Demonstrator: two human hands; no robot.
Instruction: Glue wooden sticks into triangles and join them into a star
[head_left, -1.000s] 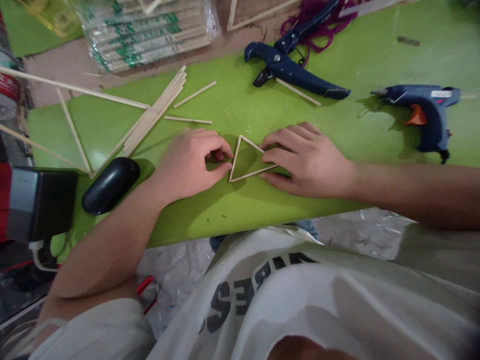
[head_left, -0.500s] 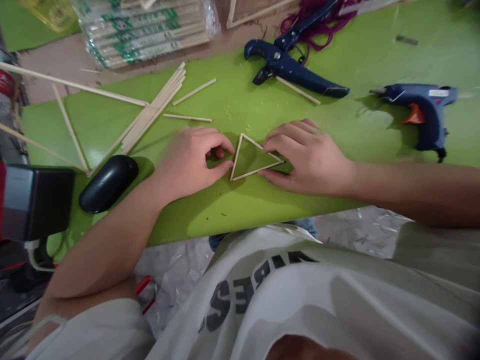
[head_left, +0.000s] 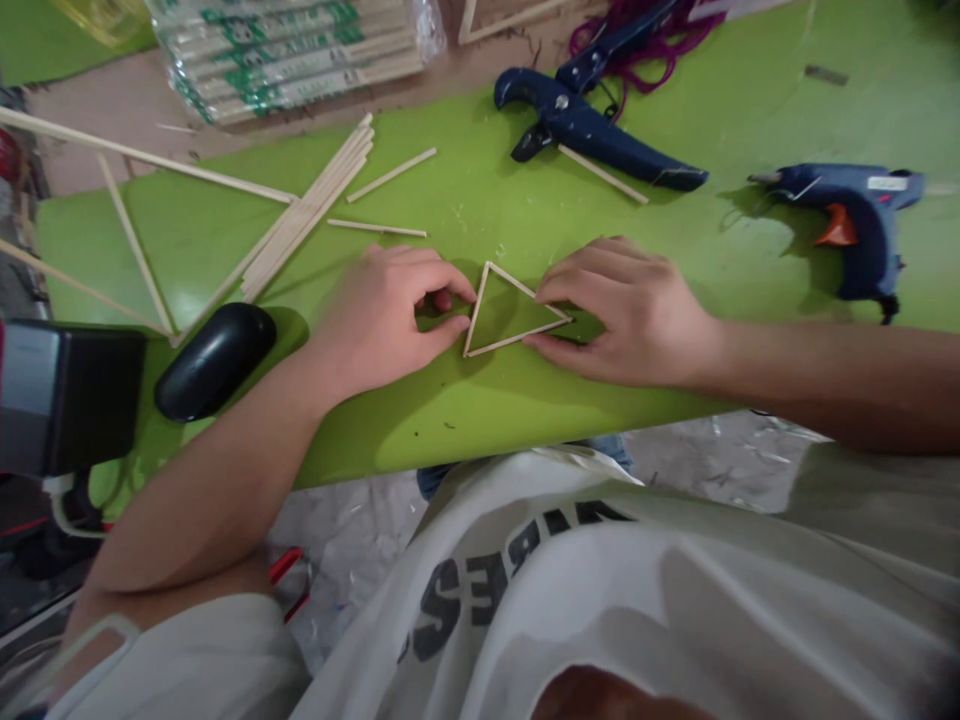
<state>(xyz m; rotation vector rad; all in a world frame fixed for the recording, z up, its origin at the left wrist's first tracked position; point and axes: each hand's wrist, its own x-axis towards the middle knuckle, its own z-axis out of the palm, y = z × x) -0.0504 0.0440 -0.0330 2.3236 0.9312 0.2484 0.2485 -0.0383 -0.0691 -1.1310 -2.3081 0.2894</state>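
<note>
A small triangle of thin wooden sticks (head_left: 499,344) lies on the green tabletop between my hands. My left hand (head_left: 386,315) has its thumb and fingertips against the triangle's left side. From the other side, my right hand (head_left: 634,312) pinches the two longer sides near the pointed corner, thumb on the lower stick and index finger on the upper one. Two short loose sticks, one a tilted stick (head_left: 391,175) and one a nearly level stick (head_left: 377,228), rest just beyond my left hand.
A bundle of long sticks (head_left: 307,210) lies at left, near a black computer mouse (head_left: 216,362) and a larger stick frame (head_left: 135,240). Blue cutters (head_left: 600,130) lie behind my right hand, with a blue glue gun (head_left: 862,225) at right. Packaged chopsticks (head_left: 300,50) sit at the back.
Both hands keep their hold on the triangle, with almost the same finger positions. The whole view has shifted slightly; nothing has been let go.
</note>
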